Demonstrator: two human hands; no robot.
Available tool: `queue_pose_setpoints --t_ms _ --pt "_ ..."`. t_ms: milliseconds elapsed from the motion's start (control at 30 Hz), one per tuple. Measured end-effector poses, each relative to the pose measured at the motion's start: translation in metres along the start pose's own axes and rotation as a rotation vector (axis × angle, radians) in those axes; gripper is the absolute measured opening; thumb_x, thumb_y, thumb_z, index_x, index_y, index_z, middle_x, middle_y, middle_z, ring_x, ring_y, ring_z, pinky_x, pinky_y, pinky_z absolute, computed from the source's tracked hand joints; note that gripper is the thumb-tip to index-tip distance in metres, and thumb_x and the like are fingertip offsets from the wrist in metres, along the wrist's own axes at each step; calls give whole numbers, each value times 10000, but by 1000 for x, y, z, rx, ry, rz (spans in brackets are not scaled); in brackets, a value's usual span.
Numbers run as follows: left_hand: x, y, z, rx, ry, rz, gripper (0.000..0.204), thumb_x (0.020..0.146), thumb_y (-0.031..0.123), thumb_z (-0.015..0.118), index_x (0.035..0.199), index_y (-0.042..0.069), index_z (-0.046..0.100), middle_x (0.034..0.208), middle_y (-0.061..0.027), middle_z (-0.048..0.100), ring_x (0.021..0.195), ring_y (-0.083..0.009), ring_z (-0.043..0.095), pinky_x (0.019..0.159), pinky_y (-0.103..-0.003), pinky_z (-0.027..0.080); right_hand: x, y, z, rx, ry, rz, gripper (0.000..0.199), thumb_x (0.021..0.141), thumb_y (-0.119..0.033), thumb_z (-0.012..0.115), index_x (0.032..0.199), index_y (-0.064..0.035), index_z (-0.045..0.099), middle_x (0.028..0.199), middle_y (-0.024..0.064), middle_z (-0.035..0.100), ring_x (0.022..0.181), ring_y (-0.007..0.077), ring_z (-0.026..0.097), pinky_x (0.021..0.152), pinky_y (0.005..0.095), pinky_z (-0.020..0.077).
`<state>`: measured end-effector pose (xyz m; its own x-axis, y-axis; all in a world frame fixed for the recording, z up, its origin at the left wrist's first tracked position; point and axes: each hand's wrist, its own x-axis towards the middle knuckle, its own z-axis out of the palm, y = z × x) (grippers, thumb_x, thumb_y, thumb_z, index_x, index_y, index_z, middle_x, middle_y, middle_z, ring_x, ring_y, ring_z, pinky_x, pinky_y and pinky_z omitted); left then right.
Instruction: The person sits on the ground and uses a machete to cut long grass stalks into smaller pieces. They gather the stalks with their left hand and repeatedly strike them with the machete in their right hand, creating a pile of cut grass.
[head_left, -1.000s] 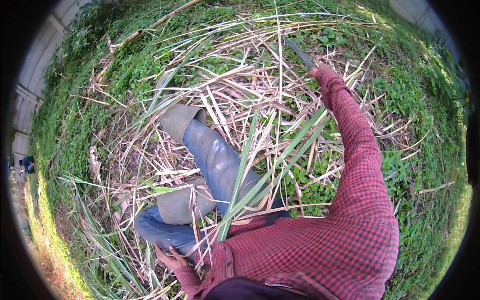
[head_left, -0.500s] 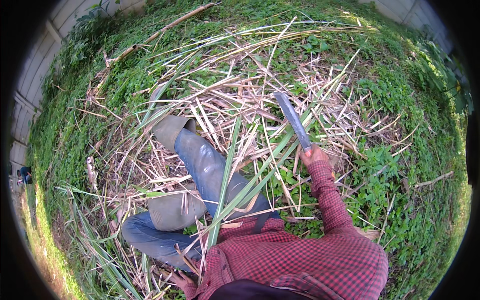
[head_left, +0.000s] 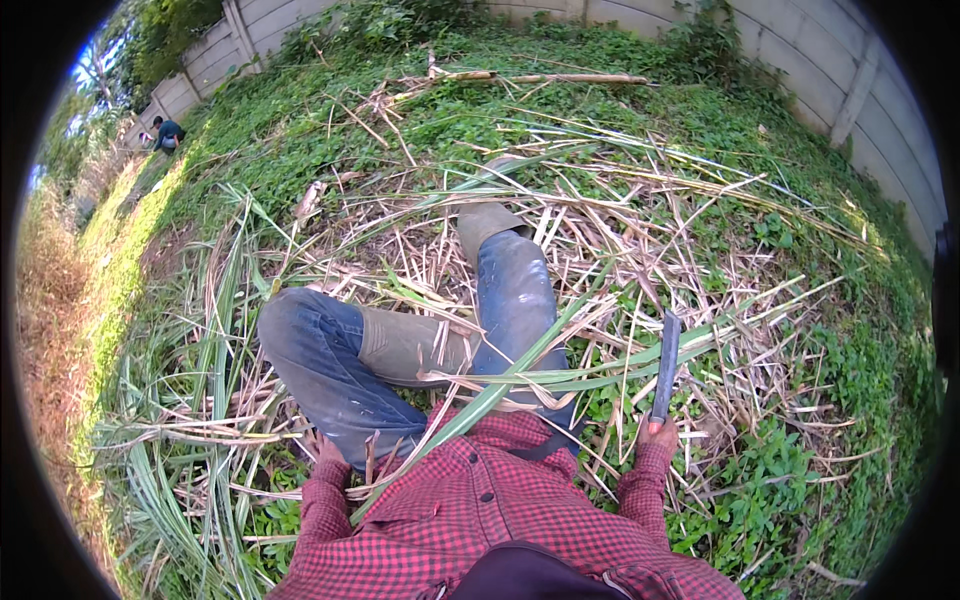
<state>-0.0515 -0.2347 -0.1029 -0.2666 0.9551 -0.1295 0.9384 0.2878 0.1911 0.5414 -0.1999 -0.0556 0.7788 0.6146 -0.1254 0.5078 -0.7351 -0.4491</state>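
My right hand (head_left: 657, 436) is closed around the handle end of a machete (head_left: 667, 362), whose dark, straight blade points away from me over the cut leaves. My left hand (head_left: 327, 450) is low beside my bent left knee, next to pale dry stalks (head_left: 215, 433) and the long green leaves (head_left: 215, 350) on my left. Its fingers are small and partly hidden, so their grip is unclear. Long green leaf blades (head_left: 495, 395) lie across my lap and legs. Dry, straw-coloured strips (head_left: 600, 240) cover the ground around my boots (head_left: 410, 345).
A pale panel wall (head_left: 800, 70) runs along the back and right. Near it a brown stalk (head_left: 560, 78) lies on low green plants. Long thin stalks (head_left: 720, 175) stretch across the far right. Another person (head_left: 168, 135) crouches far off at the upper left.
The view has swung left, bringing the distant person and my left arm further into sight. The machete stays in my right hand, its blade now more upright in the picture.
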Motion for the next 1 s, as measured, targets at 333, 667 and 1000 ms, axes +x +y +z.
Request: queue_pose_setpoints --t_ms 333,667,1000 --pt "26 -21 -137 214 -91 -71 432 895 307 479 1225 28 481 1098 -217 562 993 -343 527 881 -423 415 -17 19 5 37 -26 -208 566 803 -200 624 1288 -12 402 1135 234 515 1058 367 495 920 403 403" --pt "51 -67 -284 258 -561 -215 411 896 296 484 1201 22 502 1041 -193 603 946 -317 561 852 -410 440 -11 25 23 118 59 -246 559 794 -170 635 1285 -14 417 1056 231 549 1005 373 517 869 441 414" --pt "109 221 -390 -53 -135 434 319 902 299 491 1097 60 569 854 -98 656 770 -210 643 680 -335 512 1 38 28 225 159 -292 583 814 -237 619 1281 36 401 1190 280 487 1093 396 475 926 440 380"
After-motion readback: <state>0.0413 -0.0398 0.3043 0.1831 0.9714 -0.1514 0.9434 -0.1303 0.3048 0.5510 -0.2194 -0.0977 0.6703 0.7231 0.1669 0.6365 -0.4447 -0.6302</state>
